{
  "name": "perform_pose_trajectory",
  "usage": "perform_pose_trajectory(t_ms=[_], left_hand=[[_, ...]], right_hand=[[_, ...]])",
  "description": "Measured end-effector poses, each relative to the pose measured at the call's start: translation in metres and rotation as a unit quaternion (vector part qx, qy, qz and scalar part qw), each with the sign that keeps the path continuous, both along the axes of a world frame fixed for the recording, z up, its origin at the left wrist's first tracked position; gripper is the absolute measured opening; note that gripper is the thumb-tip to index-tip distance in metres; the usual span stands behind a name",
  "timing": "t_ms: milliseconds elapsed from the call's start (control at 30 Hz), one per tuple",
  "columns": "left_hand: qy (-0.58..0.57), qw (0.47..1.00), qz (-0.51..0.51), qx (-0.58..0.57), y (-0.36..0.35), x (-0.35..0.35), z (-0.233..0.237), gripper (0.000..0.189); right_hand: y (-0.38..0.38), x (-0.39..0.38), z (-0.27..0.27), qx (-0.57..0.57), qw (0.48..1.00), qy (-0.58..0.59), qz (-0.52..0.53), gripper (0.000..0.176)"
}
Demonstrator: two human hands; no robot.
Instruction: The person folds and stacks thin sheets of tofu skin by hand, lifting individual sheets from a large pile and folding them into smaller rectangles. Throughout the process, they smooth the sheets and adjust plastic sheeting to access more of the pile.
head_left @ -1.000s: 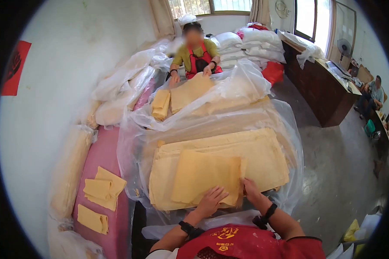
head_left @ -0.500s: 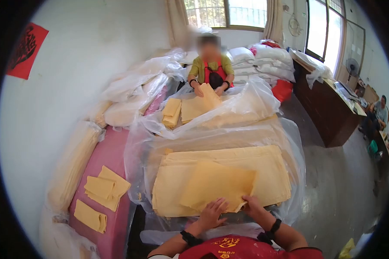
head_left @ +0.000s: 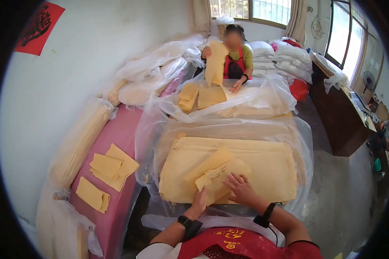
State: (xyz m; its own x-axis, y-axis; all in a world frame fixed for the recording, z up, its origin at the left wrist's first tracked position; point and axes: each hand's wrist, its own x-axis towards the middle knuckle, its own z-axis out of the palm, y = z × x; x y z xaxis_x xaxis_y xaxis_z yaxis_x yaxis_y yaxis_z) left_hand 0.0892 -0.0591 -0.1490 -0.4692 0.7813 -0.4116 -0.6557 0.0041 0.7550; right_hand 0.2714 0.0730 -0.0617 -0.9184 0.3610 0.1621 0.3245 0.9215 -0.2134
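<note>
change since earlier: the top sheet, flat on the pile half a second ago, is now doubled into a narrow folded sheet (head_left: 216,170); both hands have been drawn inward over it.
head view, left hand (head_left: 199,201): fingers are closed on the near edge of the folded sheet.
head view, right hand (head_left: 240,188): laid flat on the folded sheet, fingers spread open, nothing gripped.
folded sheet: lies slantwise on the near part of the yellow stack (head_left: 263,162), touching it.
stack: bedded in clear plastic film (head_left: 153,138), which is turned up around it.
left side: a pink surface (head_left: 121,129) is seen just beside the film, with folded pieces (head_left: 112,166) laid on it.
far end: a raised sheet (head_left: 215,62) is held up by a co-worker (head_left: 242,58).
</note>
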Motion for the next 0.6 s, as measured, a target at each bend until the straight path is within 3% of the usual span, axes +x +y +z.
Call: perform_pose_trajectory(t_ms=[33,133,200,233,267,300,333,400,433,500,600], left_hand=[[0.0,1.0,0.005,0.0,0.0,0.001,0.0,0.036],[-0.069,0.997,0.035,0.03,-0.005,0.003,0.001,0.035],[0.058,0.997,0.048,0.034,-0.008,0.004,-0.002,0.034],[0.057,0.997,0.051,0.033,-0.009,-0.002,-0.002,0.034],[0.283,0.954,0.089,-0.049,-0.009,-0.012,0.0,0.034],[0.491,0.853,0.121,-0.128,-0.007,-0.021,0.012,0.036],[0.492,0.853,0.119,-0.131,-0.004,-0.028,0.023,0.036],[0.738,0.666,0.088,-0.064,0.004,-0.036,0.071,0.04],[0.739,0.665,0.088,-0.064,0.013,-0.04,0.069,0.04],[0.784,0.617,-0.071,0.021,0.035,-0.045,0.057,0.038],[0.801,0.582,-0.136,-0.039,0.055,-0.046,0.049,0.034]], right_hand=[[0.001,-0.005,0.0,0.046,0.998,-0.046,0.022,0.073],[0.012,-0.011,-0.032,0.048,0.998,-0.005,0.046,0.079],[0.011,-0.011,-0.036,0.048,0.998,0.001,0.048,0.08],[0.011,-0.012,-0.038,0.05,0.998,0.009,0.044,0.08],[0.011,-0.013,-0.038,0.049,0.998,0.009,0.046,0.08],[0.011,-0.013,-0.038,0.055,0.998,0.002,0.042,0.079],[0.009,-0.014,-0.039,0.059,0.998,-0.006,0.037,0.078],[0.007,-0.014,-0.04,0.058,0.998,-0.001,0.036,0.076],[0.007,-0.014,-0.04,0.063,0.997,0.004,0.036,0.074],[0.006,-0.014,-0.042,0.07,0.997,0.004,0.037,0.072],[0.006,-0.013,-0.044,0.081,0.996,0.006,0.03,0.066]])
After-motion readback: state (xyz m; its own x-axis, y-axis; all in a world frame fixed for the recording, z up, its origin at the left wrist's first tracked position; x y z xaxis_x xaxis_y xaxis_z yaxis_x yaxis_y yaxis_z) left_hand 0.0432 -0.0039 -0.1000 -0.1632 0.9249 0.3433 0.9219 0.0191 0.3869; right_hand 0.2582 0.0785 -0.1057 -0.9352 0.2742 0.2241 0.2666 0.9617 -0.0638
